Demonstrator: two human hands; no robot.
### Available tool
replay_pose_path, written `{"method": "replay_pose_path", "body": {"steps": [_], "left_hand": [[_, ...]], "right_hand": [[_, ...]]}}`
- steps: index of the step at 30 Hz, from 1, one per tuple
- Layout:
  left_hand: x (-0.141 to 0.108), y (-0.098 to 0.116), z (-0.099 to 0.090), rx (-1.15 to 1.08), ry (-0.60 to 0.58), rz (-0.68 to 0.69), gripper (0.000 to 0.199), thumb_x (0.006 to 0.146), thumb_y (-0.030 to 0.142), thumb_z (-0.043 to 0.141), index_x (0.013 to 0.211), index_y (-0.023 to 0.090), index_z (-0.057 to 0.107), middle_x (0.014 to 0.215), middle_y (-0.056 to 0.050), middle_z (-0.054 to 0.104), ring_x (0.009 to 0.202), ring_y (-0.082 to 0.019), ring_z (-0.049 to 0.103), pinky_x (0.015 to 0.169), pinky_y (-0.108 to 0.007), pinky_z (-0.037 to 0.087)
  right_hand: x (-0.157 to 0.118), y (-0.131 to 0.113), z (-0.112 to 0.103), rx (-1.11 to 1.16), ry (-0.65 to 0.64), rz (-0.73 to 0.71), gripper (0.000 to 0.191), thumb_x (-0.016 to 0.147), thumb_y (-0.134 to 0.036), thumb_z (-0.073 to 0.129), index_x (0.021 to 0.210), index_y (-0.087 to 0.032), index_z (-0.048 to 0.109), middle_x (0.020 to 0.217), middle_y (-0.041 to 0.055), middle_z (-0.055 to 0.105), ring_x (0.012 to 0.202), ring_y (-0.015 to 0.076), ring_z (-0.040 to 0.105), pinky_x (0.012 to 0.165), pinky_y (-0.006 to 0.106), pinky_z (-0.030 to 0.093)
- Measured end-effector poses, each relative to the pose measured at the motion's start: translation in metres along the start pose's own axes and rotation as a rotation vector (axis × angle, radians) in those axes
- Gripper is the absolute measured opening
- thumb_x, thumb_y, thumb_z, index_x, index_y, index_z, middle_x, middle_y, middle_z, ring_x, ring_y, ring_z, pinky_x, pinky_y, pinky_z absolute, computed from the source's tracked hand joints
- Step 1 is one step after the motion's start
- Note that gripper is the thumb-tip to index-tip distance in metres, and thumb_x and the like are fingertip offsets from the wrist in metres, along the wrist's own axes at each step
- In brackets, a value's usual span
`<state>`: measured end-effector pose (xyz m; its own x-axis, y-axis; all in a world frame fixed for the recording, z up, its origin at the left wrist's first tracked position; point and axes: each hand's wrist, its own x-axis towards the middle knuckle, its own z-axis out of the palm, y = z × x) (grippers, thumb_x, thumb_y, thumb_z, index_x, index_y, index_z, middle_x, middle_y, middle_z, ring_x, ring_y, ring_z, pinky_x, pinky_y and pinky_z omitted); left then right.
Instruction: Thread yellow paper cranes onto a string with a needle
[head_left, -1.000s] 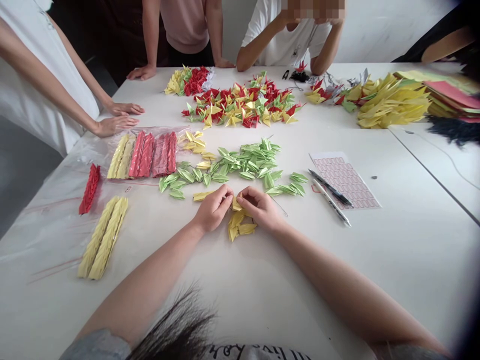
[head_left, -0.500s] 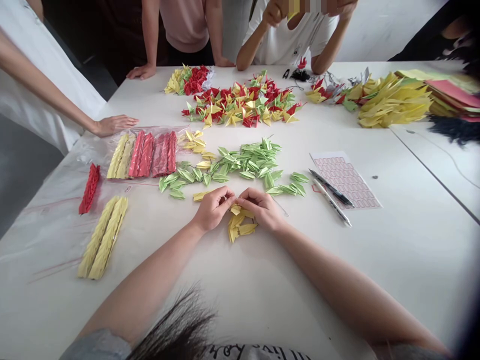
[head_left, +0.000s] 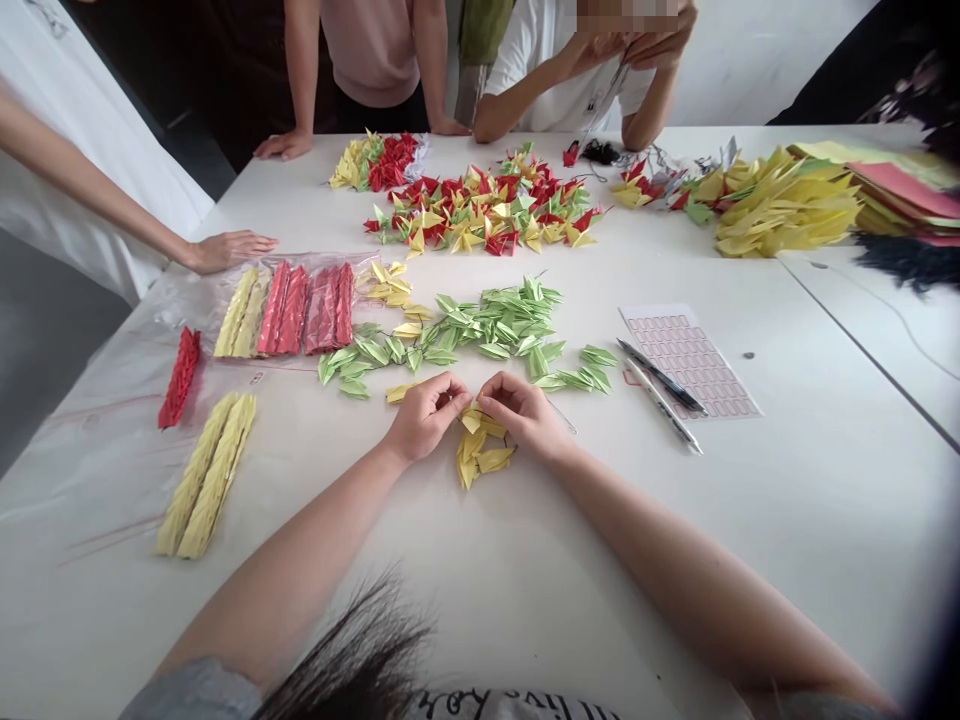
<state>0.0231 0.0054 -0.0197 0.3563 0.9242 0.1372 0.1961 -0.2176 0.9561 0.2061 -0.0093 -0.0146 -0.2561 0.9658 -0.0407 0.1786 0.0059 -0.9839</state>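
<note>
My left hand (head_left: 426,418) is curled shut, my right hand (head_left: 525,412) closed on yellow cranes (head_left: 476,450) mid-desk (head_left: 480,560); green cranes (head_left: 480,335) ahead, two pens (head_left: 661,376) off right.

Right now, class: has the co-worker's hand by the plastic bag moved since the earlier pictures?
No: the co-worker's hand lies unmoved just behind the top edge of the plastic bag.

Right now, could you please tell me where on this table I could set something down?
There is bare tabletop right of the printed sheet, and between the yellow crane strings and the left hand. It is crowded around the green paper cranes and the mixed crane pile beyond them.
</note>
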Motion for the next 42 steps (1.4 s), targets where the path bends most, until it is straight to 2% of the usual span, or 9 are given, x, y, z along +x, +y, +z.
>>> {"method": "replay_pose_path", "body": {"steps": [13, 20, 26, 31, 34, 36, 38, 40, 42], "left_hand": [[0.000, -0.001, -0.001, -0.042, -0.053, -0.051, 0.032, 0.091, 0.043, 0.057, 0.074, 0.016, 0.062, 0.068, 0.000, 0.060, 0.064, -0.013, 0.051, 0.063, -0.026, 0.040], [-0.002, -0.008, -0.003, -0.117, 0.054, -0.101, 0.043, 0.095, 0.052, 0.046, 0.089, 0.016, 0.069, 0.064, 0.001, 0.052, 0.055, -0.011, 0.041, 0.053, -0.026, 0.033], [-0.005, -0.006, -0.004, -0.101, 0.060, -0.036, 0.036, 0.093, 0.049, 0.052, 0.087, 0.017, 0.068, 0.062, 0.003, 0.047, 0.053, -0.010, 0.038, 0.051, -0.025, 0.031], [-0.010, -0.001, -0.002, -0.024, 0.168, 0.060, 0.034, 0.096, 0.048, 0.050, 0.090, 0.018, 0.065, 0.063, 0.003, 0.047, 0.055, -0.011, 0.042, 0.053, -0.025, 0.032], [-0.015, 0.000, 0.001, 0.048, 0.208, 0.095, 0.030, 0.095, 0.045, 0.053, 0.082, 0.018, 0.058, 0.062, 0.004, 0.046, 0.051, -0.009, 0.039, 0.050, -0.024, 0.031], [-0.017, 0.001, 0.002, 0.158, 0.224, 0.131, 0.029, 0.092, 0.044, 0.059, 0.080, 0.018, 0.058, 0.070, 0.002, 0.052, 0.049, -0.007, 0.036, 0.049, -0.024, 0.033], [-0.017, 0.002, 0.004, 0.281, 0.248, 0.152, 0.025, 0.087, 0.043, 0.065, 0.087, 0.018, 0.063, 0.088, -0.001, 0.058, 0.049, -0.005, 0.036, 0.049, -0.024, 0.036], [-0.017, 0.001, 0.004, 0.359, 0.250, 0.162, 0.026, 0.086, 0.044, 0.067, 0.095, 0.020, 0.067, 0.101, -0.003, 0.059, 0.054, -0.007, 0.044, 0.054, -0.025, 0.041], [-0.016, 0.000, 0.004, 0.391, 0.210, 0.199, 0.024, 0.087, 0.044, 0.066, 0.095, 0.020, 0.068, 0.101, -0.004, 0.060, 0.070, -0.012, 0.056, 0.065, -0.027, 0.048]], "right_hand": [[0.004, 0.008, 0.001, -0.031, 0.080, 0.029, 0.031, 0.086, -0.046, 0.059, 0.075, -0.017, 0.061, 0.064, -0.0017, 0.053, 0.059, 0.0106, 0.044, 0.055, 0.025, 0.034], [0.005, 0.010, 0.003, 0.113, 0.136, 0.001, 0.044, 0.080, -0.060, 0.065, 0.074, -0.017, 0.061, 0.066, 0.0007, 0.057, 0.061, 0.0119, 0.049, 0.058, 0.026, 0.039], [0.006, 0.013, 0.003, 0.172, 0.155, -0.016, 0.047, 0.078, -0.065, 0.068, 0.076, -0.018, 0.063, 0.069, 0.0018, 0.060, 0.064, 0.0131, 0.053, 0.060, 0.026, 0.043], [0.005, 0.013, 0.002, 0.162, 0.230, -0.050, 0.045, 0.080, -0.063, 0.067, 0.076, -0.018, 0.063, 0.064, 0.0007, 0.060, 0.061, 0.0129, 0.055, 0.059, 0.026, 0.045], [0.004, 0.009, 0.001, 0.157, 0.258, -0.063, 0.043, 0.081, -0.061, 0.067, 0.076, -0.019, 0.065, 0.062, 0.0008, 0.062, 0.059, 0.0132, 0.058, 0.062, 0.027, 0.049], [0.003, 0.007, 0.001, 0.154, 0.261, -0.082, 0.042, 0.082, -0.060, 0.068, 0.076, -0.019, 0.066, 0.062, 0.0015, 0.065, 0.059, 0.0139, 0.061, 0.063, 0.028, 0.052], [0.002, 0.005, 0.001, 0.150, 0.261, -0.107, 0.041, 0.082, -0.059, 0.068, 0.076, -0.019, 0.066, 0.064, 0.0022, 0.066, 0.060, 0.0146, 0.063, 0.063, 0.029, 0.054], [0.001, 0.006, 0.002, 0.151, 0.265, -0.132, 0.040, 0.082, -0.059, 0.068, 0.076, -0.019, 0.067, 0.064, 0.0026, 0.067, 0.059, 0.0151, 0.064, 0.061, 0.029, 0.055], [0.000, 0.009, 0.003, 0.150, 0.260, -0.153, 0.040, 0.083, -0.058, 0.067, 0.079, -0.019, 0.067, 0.065, 0.0030, 0.068, 0.058, 0.0157, 0.065, 0.060, 0.029, 0.055]]}}
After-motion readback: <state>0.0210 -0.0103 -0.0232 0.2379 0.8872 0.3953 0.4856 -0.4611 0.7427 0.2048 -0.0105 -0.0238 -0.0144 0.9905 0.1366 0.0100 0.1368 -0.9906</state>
